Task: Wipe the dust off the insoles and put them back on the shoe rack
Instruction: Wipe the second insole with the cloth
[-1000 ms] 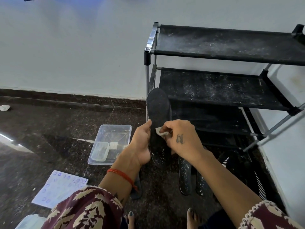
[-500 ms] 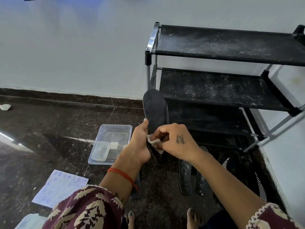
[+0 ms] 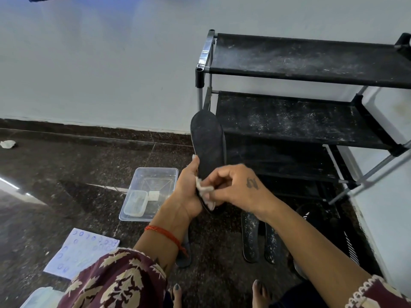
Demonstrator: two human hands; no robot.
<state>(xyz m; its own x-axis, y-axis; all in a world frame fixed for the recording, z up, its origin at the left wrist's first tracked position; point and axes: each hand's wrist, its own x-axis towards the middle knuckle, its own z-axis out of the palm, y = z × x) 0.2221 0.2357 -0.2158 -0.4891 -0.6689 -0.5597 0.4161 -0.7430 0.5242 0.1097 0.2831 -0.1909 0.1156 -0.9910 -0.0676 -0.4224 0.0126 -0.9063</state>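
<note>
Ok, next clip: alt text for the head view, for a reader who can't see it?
A person's left hand holds a dark insole upright while the right hand pinches a white wipe against its lower part. Behind stands a dusty black shoe rack; two dusty insoles lie on the dark floor below.

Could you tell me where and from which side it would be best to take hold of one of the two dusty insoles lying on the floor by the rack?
Probably the near, heel end of the left dusty insole, reached from above. It lies flat on the floor with a second insole close on its right, so pinching its free left edge and near end seems easiest.
</note>
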